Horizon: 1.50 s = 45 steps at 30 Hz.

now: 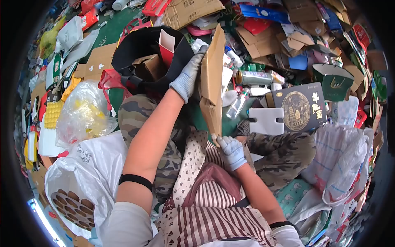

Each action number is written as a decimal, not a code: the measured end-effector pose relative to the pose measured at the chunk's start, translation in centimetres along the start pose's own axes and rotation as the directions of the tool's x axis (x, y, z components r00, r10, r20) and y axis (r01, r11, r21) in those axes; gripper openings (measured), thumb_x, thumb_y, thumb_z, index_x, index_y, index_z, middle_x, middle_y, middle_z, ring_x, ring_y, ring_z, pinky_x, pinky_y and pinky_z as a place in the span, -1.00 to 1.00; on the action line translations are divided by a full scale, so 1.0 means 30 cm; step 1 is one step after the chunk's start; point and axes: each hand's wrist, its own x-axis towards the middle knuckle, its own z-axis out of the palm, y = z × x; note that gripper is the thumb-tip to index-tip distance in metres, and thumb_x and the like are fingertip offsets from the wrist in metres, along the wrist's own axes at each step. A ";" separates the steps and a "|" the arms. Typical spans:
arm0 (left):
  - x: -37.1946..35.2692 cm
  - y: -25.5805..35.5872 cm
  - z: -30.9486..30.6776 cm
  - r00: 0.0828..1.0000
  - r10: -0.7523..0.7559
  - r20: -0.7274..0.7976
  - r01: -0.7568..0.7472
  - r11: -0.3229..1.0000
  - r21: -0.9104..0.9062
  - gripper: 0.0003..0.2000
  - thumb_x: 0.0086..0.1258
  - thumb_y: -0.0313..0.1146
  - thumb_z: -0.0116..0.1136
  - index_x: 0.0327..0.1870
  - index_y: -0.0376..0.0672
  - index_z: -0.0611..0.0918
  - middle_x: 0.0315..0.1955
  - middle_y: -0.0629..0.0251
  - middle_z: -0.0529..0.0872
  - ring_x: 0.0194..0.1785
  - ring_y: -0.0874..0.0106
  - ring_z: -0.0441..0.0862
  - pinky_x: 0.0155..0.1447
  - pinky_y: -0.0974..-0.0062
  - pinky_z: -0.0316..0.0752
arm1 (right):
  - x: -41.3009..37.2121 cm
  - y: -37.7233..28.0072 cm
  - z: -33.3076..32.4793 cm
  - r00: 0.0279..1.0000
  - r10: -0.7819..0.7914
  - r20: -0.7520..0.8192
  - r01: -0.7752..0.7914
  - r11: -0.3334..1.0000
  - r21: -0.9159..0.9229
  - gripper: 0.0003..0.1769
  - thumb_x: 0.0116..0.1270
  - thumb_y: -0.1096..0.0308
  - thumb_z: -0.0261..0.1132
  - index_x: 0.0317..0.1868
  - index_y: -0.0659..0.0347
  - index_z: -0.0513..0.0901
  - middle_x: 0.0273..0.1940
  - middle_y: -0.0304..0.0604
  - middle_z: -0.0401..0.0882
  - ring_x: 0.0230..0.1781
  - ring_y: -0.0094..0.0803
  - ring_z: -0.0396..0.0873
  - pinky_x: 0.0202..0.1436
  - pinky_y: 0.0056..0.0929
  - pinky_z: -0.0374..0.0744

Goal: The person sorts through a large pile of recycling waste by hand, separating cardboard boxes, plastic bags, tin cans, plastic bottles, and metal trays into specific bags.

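A flattened brown cardboard box (pixel 212 76) stands on edge in front of me, seen along its narrow side. My left hand (pixel 190 75), in a grey work glove, grips its upper left side, the fingertips partly behind the card. At its lower end my right hand (pixel 233 151), also gloved, is closed with the fingers pinching the bottom corner. Just left of the card is a black bucket-like bag (pixel 123 53) holding a small brown box (pixel 150 68) and a red and white carton (pixel 166 45). My lap beneath is covered by a striped apron (pixel 214 224).
On the right lie a dark printed box (pixel 302 105), a white foam piece (pixel 266 120), a clear plastic bottle (pixel 238 105) and a green paper bag (pixel 331 80). A clear plastic bag (pixel 82 111) and white sack (pixel 92 164) are at left. Mixed cardboard and packaging piles surround me.
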 end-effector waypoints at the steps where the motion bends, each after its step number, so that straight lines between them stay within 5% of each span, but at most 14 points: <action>1: 0.010 -0.010 -0.006 0.998 0.065 -0.004 -0.065 0.996 0.059 -0.41 0.23 0.25 0.02 0.08 -0.05 0.49 -0.12 0.36 0.61 -0.11 0.50 0.55 0.00 0.51 0.46 | -0.008 0.018 0.020 0.998 0.032 0.061 -0.029 0.999 -0.034 -0.60 -0.01 0.48 0.18 -0.06 0.13 0.47 -0.43 -0.18 0.45 -0.41 -0.29 0.50 -0.41 -0.32 0.48; 8: -0.014 -0.066 0.021 0.953 0.299 0.046 -0.251 0.695 0.673 -0.25 0.04 -0.24 0.39 0.24 -0.32 0.28 -0.04 0.11 0.55 -0.05 0.45 0.55 0.01 0.52 0.48 | -0.034 0.053 -0.035 0.895 0.301 0.328 -0.255 0.951 -0.176 -0.67 0.19 0.37 0.15 0.01 0.07 0.51 -0.23 -0.16 0.58 -0.23 -0.24 0.58 -0.25 -0.29 0.54; 10: -0.008 -0.098 0.038 0.947 0.321 0.012 -0.209 0.586 0.783 -0.29 0.03 -0.29 0.36 0.22 -0.31 0.30 -0.06 0.07 0.57 -0.05 0.38 0.56 0.02 0.47 0.48 | -0.042 -0.002 -0.152 0.848 0.352 0.397 -0.428 0.896 0.121 -0.73 0.23 0.33 0.14 -0.05 0.10 0.55 -0.19 -0.15 0.60 -0.19 -0.21 0.59 -0.19 -0.28 0.54; 13: -0.026 -0.153 0.073 0.897 0.442 -0.019 -0.159 0.363 0.918 -0.36 0.00 -0.33 0.30 0.18 -0.26 0.35 -0.08 -0.02 0.59 -0.06 0.18 0.61 0.05 0.37 0.48 | -0.099 -0.132 -0.353 0.712 0.107 0.694 -0.694 0.253 0.674 -0.77 0.26 0.28 0.11 -0.18 0.18 0.61 -0.17 -0.06 0.62 -0.17 -0.12 0.59 -0.08 -0.25 0.53; 18: -0.027 -0.144 0.110 0.966 0.256 -0.036 -0.103 0.508 0.855 -0.36 -0.02 -0.32 0.30 0.16 -0.24 0.37 -0.03 -0.03 0.56 0.00 0.17 0.57 0.09 0.34 0.45 | -0.209 -0.269 -0.328 0.746 0.095 0.659 -0.332 0.911 0.244 -0.65 0.25 0.33 0.05 0.02 0.28 0.49 -0.05 0.12 0.54 -0.01 -0.04 0.50 0.12 -0.27 0.42; 21: -0.040 -0.170 0.114 0.939 0.344 -0.022 -0.132 0.418 0.899 -0.36 -0.01 -0.29 0.29 0.16 -0.24 0.36 -0.04 -0.05 0.56 0.00 0.16 0.57 0.11 0.33 0.44 | -0.194 -0.286 -0.352 0.653 0.168 0.738 -0.441 0.877 0.191 -0.54 0.25 0.35 0.02 0.17 0.28 0.38 0.10 0.15 0.42 0.15 -0.04 0.39 0.24 -0.28 0.31; 23: -0.066 -0.215 0.120 0.927 0.374 -0.004 -0.107 0.275 0.956 -0.33 -0.02 -0.23 0.30 0.17 -0.24 0.36 -0.02 -0.08 0.55 0.03 0.10 0.55 0.14 0.30 0.41 | -0.242 -0.299 -0.288 0.858 -0.150 0.491 -0.347 0.535 0.770 -0.48 0.24 0.36 0.01 0.24 0.28 0.32 0.19 0.17 0.31 0.23 -0.04 0.30 0.31 -0.29 0.23; 24: -0.077 -0.237 0.115 0.925 0.379 0.005 -0.124 0.290 0.949 -0.32 -0.02 -0.28 0.30 0.20 -0.26 0.35 -0.02 -0.07 0.56 0.03 0.15 0.55 0.12 0.35 0.42 | -0.218 -0.292 -0.289 0.776 -0.223 0.589 -0.504 0.343 0.793 -0.44 0.23 0.37 0.00 0.28 0.26 0.27 0.24 0.16 0.24 0.29 -0.06 0.22 0.35 -0.32 0.17; 27: -0.094 -0.268 0.111 0.858 0.503 0.105 -0.278 0.282 0.918 -0.37 0.02 -0.37 0.27 0.20 -0.26 0.37 -0.09 0.02 0.62 -0.09 0.27 0.63 0.02 0.44 0.48 | -0.199 -0.266 -0.191 0.632 0.139 0.763 -0.689 0.551 0.471 -0.67 0.23 0.34 0.03 -0.04 0.29 0.52 -0.05 0.15 0.52 0.03 -0.07 0.48 0.16 -0.27 0.37; 29: -0.167 -0.228 0.136 0.931 0.365 -0.012 -0.158 0.430 0.889 -0.42 0.04 -0.40 0.25 0.17 -0.28 0.40 -0.12 0.04 0.63 -0.11 0.31 0.63 0.02 0.46 0.48 | -0.188 -0.275 -0.187 0.810 0.121 0.573 -0.387 0.846 0.368 -0.75 0.20 0.32 0.06 -0.22 0.27 0.58 -0.22 0.13 0.59 -0.16 -0.06 0.56 0.01 -0.23 0.46; 31: -0.221 -0.259 0.129 0.930 0.367 -0.007 -0.175 0.460 0.870 -0.46 0.06 -0.43 0.23 0.14 -0.29 0.41 -0.10 0.04 0.62 -0.08 0.32 0.62 0.04 0.47 0.46 | -0.185 -0.211 -0.157 0.634 0.135 0.762 -0.290 0.954 0.072 -0.72 0.20 0.27 0.06 -0.21 0.19 0.64 -0.21 0.11 0.61 -0.23 -0.05 0.61 -0.08 -0.22 0.52; 33: -0.250 -0.346 0.084 0.918 0.395 0.033 -0.240 0.487 0.840 -0.53 0.10 -0.48 0.19 0.10 -0.31 0.44 -0.07 0.05 0.61 -0.03 0.34 0.60 0.09 0.49 0.44 | -0.267 -0.130 -0.066 0.527 0.208 0.824 -0.217 0.970 -0.105 -0.63 0.27 0.20 -0.03 -0.08 0.13 0.64 -0.11 0.04 0.61 -0.12 -0.09 0.60 -0.02 -0.24 0.52; 40: -0.238 -0.436 0.051 0.971 0.230 -0.061 -0.080 0.558 0.826 -0.56 0.13 -0.48 0.15 0.09 -0.34 0.44 -0.10 0.06 0.63 -0.06 0.31 0.61 0.06 0.46 0.44 | -0.352 -0.087 0.169 0.758 0.292 0.583 -0.369 0.929 0.013 -0.58 0.34 0.13 -0.12 0.00 0.03 0.61 -0.03 0.00 0.58 -0.03 -0.09 0.56 0.04 -0.22 0.50; 45: -0.222 -0.468 -0.004 0.959 0.280 -0.050 -0.120 0.559 0.821 -0.57 0.14 -0.40 0.14 0.08 -0.30 0.46 -0.12 0.03 0.62 -0.08 0.22 0.61 0.03 0.40 0.45 | -0.068 -0.242 -0.259 0.615 0.274 0.740 -0.432 0.901 0.025 -0.63 0.25 0.09 0.08 -0.02 0.04 0.60 0.01 -0.03 0.55 0.03 -0.11 0.48 0.14 -0.30 0.41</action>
